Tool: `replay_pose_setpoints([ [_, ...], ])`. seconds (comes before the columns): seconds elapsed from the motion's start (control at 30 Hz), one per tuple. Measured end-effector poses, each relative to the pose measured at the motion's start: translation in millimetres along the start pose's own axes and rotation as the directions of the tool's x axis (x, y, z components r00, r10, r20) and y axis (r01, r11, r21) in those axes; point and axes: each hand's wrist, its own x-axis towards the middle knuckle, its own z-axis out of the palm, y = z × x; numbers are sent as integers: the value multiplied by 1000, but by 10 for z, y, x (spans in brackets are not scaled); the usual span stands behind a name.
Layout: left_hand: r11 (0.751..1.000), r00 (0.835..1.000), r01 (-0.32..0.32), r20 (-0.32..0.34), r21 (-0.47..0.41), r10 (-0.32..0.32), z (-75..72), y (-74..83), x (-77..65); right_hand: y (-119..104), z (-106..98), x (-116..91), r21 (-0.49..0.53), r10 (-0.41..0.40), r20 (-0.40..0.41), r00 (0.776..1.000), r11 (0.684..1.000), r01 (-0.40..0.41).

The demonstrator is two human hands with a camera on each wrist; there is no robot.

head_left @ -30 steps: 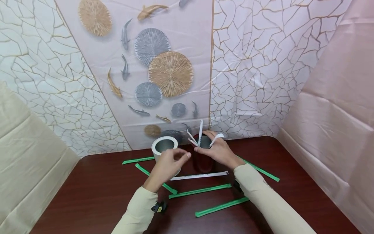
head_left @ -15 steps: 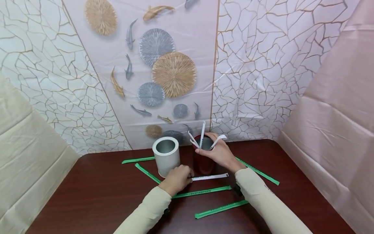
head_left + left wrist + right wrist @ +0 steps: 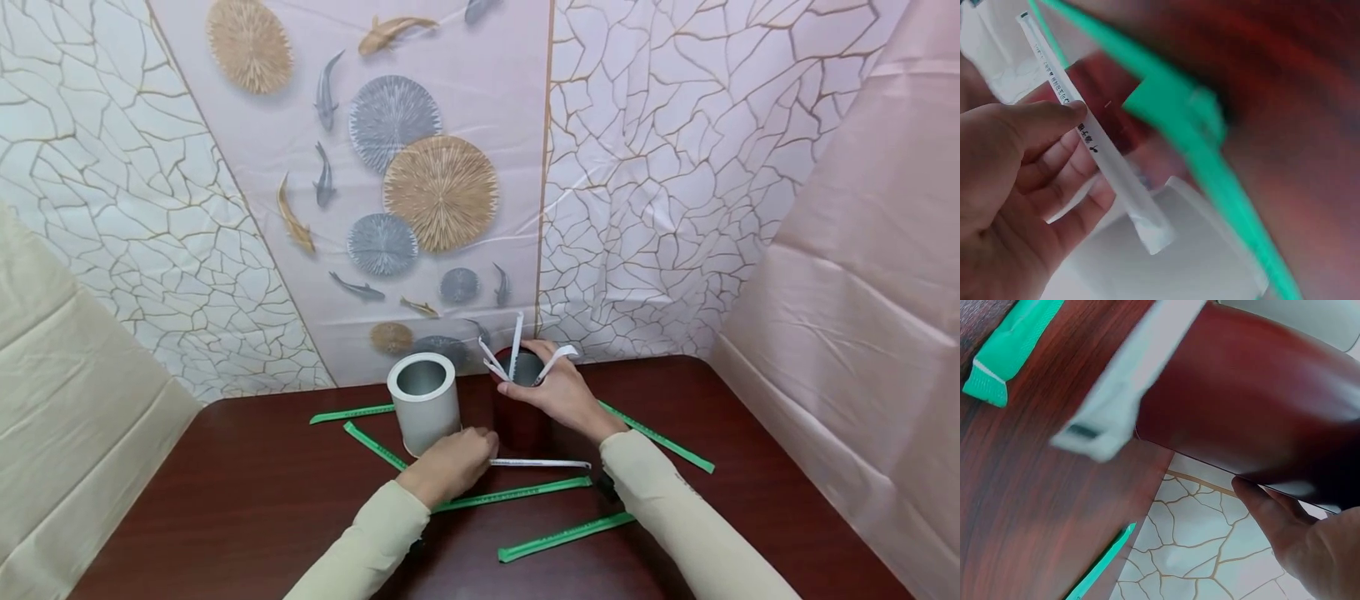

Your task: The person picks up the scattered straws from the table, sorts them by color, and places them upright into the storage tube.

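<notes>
Packet (image 3: 540, 462) in white paper, pinched by the left hand (image 3: 453, 462), with the right hand (image 3: 558, 392) braced on the red can (image 3: 519, 425).
In the left wrist view the thumb presses the packet from above, fingertips underneath, near mid-length; that hold probably leaves both ends free and the stick easy to turn. It lies right of the hand at lower centre of the head view; whether it clears the table (image 3: 195, 500) I cannot tell. The right hand curls round the can's rim, thumb on the near side, likely to steady it, as white packets (image 3: 516, 346) lean outward from its mouth. The pale can (image 3: 429, 417) stands upright just left, unheld. Green packets (image 3: 566, 537) lie scattered across the middle, loosely ringing both cans, perhaps simply for easy reach.
</notes>
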Motion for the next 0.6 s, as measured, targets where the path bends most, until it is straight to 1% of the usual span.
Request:
replay_pose_setpoints([
  [0.1,994,995,-48,-80,102,56,-145,7,-88,8,1,-3,-6,0,-6,1000,1000,0],
  [0.17,990,989,-69,-119,127,84,-266,0,-180,8,9,-6,-9,4,-9,1000,1000,-4],
  [0.2,989,986,-78,-134,123,94,-330,-7,-233,7,8,-8,-12,6,-10,1000,1000,-6],
  [0.23,991,984,-82,-147,103,96,-394,-14,-289,4,8,-11,-13,10,-10,1000,1000,-10],
  [0.33,996,980,-89,-181,-2,87,-583,-38,-461,-12,5,-12,-12,19,0,1000,1000,-19],
  [0.4,992,971,-99,-224,-79,79,-722,-37,-557,-22,7,-11,-10,20,11,1000,1000,-20],
  [0.47,981,952,-130,-295,-141,84,-874,-19,-606,-32,6,-9,1,20,19,1000,1000,-20],
  [0.5,974,936,-154,-340,-166,90,-956,-3,-610,-33,4,-9,1,16,20,1000,1000,-16],
  [0.53,964,917,-182,-389,-196,94,-1042,21,-600,-27,5,-7,-3,12,14,1000,1000,-12],
  [0.6,943,869,-228,-487,-244,85,-1211,77,-538,-21,0,-12,5,12,1,1000,1000,-12],
])
